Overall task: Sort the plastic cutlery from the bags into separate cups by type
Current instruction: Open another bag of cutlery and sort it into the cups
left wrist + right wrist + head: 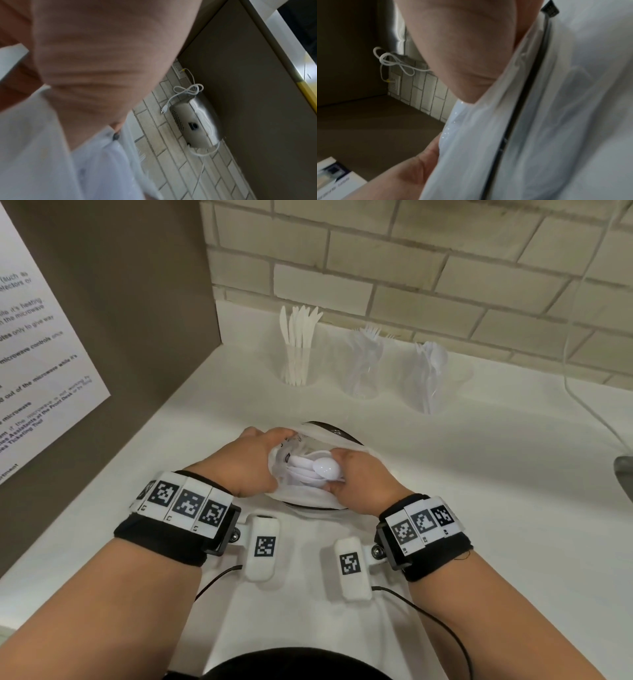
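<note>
On the white desk [479, 474], a thin translucent plastic bag [308, 494] is held open by the left hand [246, 463]. Inside, light, slippery white plastic spoons [318, 470] are pinched by the right hand [359, 477]; handles would likely suit best.

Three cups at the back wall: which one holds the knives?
The leftmost cup, nearest the brown side panel. Flat blades stand up out of it; the middle cup shows fork tines, the right cup spoon bowls.
</note>
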### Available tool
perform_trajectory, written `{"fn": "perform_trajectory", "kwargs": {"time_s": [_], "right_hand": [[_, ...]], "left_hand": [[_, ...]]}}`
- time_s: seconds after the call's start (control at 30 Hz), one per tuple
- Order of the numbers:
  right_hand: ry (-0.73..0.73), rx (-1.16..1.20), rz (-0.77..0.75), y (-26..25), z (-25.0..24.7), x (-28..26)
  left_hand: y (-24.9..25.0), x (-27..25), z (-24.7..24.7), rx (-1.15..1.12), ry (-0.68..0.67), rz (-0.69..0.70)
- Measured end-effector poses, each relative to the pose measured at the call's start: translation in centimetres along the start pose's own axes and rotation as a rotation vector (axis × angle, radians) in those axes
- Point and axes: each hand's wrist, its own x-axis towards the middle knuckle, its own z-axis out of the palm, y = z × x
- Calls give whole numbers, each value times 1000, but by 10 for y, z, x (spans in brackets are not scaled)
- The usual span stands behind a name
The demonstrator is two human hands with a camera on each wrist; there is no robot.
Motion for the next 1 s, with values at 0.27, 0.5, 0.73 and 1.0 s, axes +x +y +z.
{"fn": "perform_trajectory", "kwargs": {"time_s": [0.27,0.5,0.73,1.0], "right_hand": [[24,-16,-57,-9,-4,-4],[31,-180,-93,-11,-1,-9],[23,-305,-24,-8,-8,-12],[-73,-272,-101,-12,-1,-6]], "left_hand": [[4,5,7,-179,185,7],[3,3,7,-559,228,23],[1,3,9,-223,278,90],[10,6,16,-95,392,82]]}}
